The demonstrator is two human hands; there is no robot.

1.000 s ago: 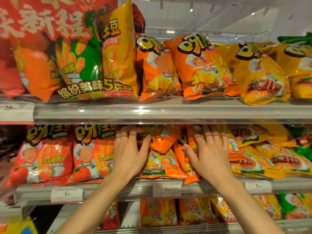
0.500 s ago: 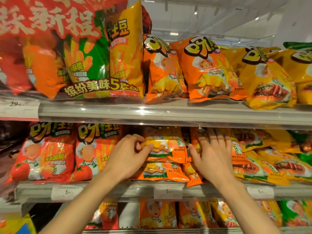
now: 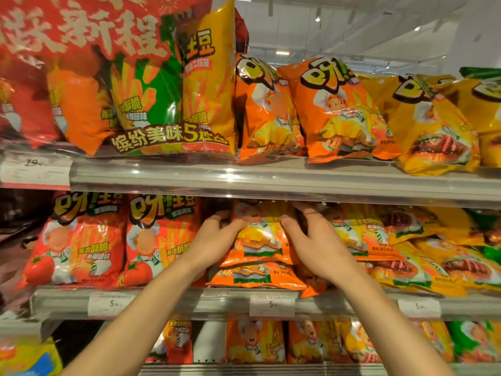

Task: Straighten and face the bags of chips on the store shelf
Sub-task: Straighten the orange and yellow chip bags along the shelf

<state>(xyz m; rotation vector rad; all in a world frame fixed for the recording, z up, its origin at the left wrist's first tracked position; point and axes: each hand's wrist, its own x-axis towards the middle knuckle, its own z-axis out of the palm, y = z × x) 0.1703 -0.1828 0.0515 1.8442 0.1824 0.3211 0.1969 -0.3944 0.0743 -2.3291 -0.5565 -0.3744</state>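
Both-handed, the grip pinches the orange bag (image 3: 259,240) between left hand (image 3: 214,240) and right hand (image 3: 314,242).

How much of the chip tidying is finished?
Done: the two red tomato bags on the middle shelf stand upright, fronts out. In hand: the left hand and right hand grip an orange bag from both sides. Left: another orange bag lies flat beneath, and the yellow bags to the right slump in a pile.
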